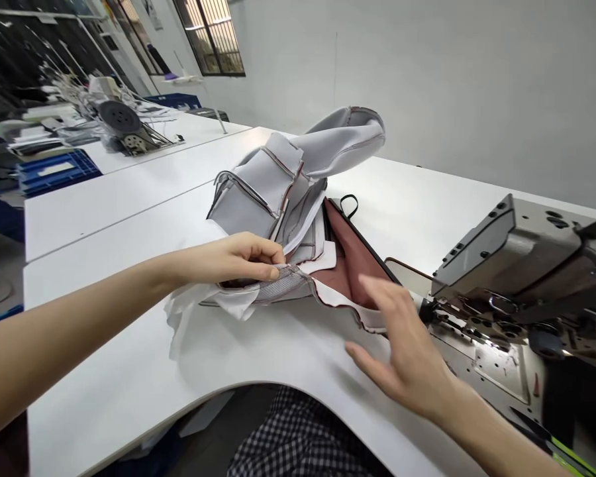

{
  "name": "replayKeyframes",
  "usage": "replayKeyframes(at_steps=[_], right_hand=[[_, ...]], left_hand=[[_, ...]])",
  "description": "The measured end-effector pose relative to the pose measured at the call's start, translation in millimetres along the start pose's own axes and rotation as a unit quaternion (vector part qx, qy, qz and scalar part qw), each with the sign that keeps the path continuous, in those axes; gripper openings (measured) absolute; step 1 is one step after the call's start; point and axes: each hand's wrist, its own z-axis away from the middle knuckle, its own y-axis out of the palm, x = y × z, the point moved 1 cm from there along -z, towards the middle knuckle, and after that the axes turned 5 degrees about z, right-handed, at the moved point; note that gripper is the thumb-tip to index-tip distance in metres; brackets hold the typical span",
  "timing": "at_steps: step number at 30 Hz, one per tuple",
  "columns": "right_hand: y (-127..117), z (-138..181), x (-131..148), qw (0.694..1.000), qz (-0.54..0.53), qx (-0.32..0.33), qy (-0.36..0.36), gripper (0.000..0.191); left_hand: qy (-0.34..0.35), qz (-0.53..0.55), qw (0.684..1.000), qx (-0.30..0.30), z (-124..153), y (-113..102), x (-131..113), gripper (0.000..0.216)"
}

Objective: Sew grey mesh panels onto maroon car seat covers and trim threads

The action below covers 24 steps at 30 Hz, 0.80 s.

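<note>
A sewn cover of grey and reddish-brown material (253, 199) lies bunched on the white table, its seam allowances showing and one grey flap standing up at the back. My left hand (243, 258) pinches the cover's near edge between thumb and fingers, beside a strip of grey mesh (283, 285). At the right end of that edge is my right hand (402, 338), thumb and fingers spread, slightly blurred. It holds nothing, and whether its fingertips touch the cover I cannot tell. Thin white material (238, 301) hangs below my left hand.
A sewing machine (516, 278) stands close on the right, its plate lit. Green-handled scissors (556, 437) lie at the lower right. The white table (109, 218) has a curved cut-out at the front. Farther left are a blue crate (57, 169) and a machine with a dark wheel (119, 118).
</note>
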Motion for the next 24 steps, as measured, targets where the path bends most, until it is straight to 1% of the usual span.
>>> replayKeyframes(at_steps=[1,2,4,5,6,7,8,10,11,12,13,14,15,16,18,19,21,22,23,24], right_hand=[[2.9,-19.1,3.6,0.999,-0.023,0.034,0.028,0.078],[7.9,-35.9,5.6,0.992,-0.061,0.096,0.057,0.078],[22.3,-59.5,7.1,0.959,-0.157,0.226,0.072,0.063],[30.9,-65.6,7.0,0.938,-0.205,0.27,0.073,0.055],[39.5,-68.4,6.3,0.918,-0.257,0.291,0.078,0.048],[47.9,-68.6,5.3,0.898,-0.315,0.292,0.093,0.044],[55.3,-67.0,4.1,0.875,-0.377,0.28,0.119,0.041],[66.2,-61.6,2.0,0.808,-0.501,0.249,0.183,0.039],[69.3,-59.4,1.8,0.769,-0.55,0.246,0.213,0.041],[70.7,-58.2,2.4,0.73,-0.587,0.258,0.238,0.043],[70.8,-58.5,4.2,0.694,-0.612,0.284,0.251,0.045],[69.9,-60.3,7.1,0.666,-0.625,0.323,0.247,0.049],[68.6,-63.3,11.2,0.646,-0.629,0.371,0.225,0.053],[67.2,-67.0,16.3,0.63,-0.625,0.421,0.186,0.057],[66.4,-73.8,28.7,0.608,-0.604,0.506,0.097,0.056],[67.3,-76.0,35.4,0.6,-0.597,0.529,0.067,0.051],[71.4,-76.2,48.6,0.593,-0.598,0.537,0.049,0.038],[74.2,-74.3,54.5,0.603,-0.6,0.523,0.05,0.034],[77.2,-71.7,59.6,0.627,-0.598,0.497,0.05,0.032],[80.3,-68.7,63.5,0.67,-0.584,0.456,0.048,0.029]], left_hand=[[-0.006,0.005,1.0,0.016,1.8,0.0,-1.3,0.034],[-0.012,0.004,0.999,0.033,2.8,0.2,-2.8,0.034],[-0.021,-0.008,0.998,0.061,1.8,2.2,-4.3,0.034],[-0.023,-0.026,0.997,0.065,-0.3,4.4,-3.5,0.032],[-0.019,-0.054,0.996,0.068,-3.3,7.6,-1.5,0.03],[-0.011,-0.093,0.993,0.073,-7.1,11.8,1.5,0.031],[0.001,-0.135,0.987,0.082,-11.2,16.7,5.0,0.035],[0.027,-0.229,0.967,0.109,-18.1,26.1,11.2,0.044],[0.038,-0.269,0.955,0.122,-20.0,29.4,12.3,0.041],[0.044,-0.298,0.944,0.134,-20.5,31.2,11.3,0.035],[0.05,-0.318,0.936,0.146,-19.4,31.4,8.1,0.032],[0.058,-0.325,0.93,0.159,-16.9,30.0,2.8,0.033],[0.069,-0.322,0.929,0.172,-13.2,27.5,-3.9,0.034],[0.082,-0.309,0.93,0.183,-8.6,24.2,-11.1,0.035],[0.099,-0.272,0.937,0.195,1.7,17.3,-23.2,0.031],[0.096,-0.25,0.943,0.195,6.9,14.5,-26.4,0.029],[0.071,-0.205,0.955,0.201,17.1,12.6,-25.6,0.03],[0.059,-0.192,0.959,0.202,21.9,13.8,-22.1,0.032],[0.057,-0.192,0.965,0.167,26.3,15.8,-17.7,0.034],[0.063,-0.209,0.971,0.097,30.3,18.5,-13.1,0.037]])
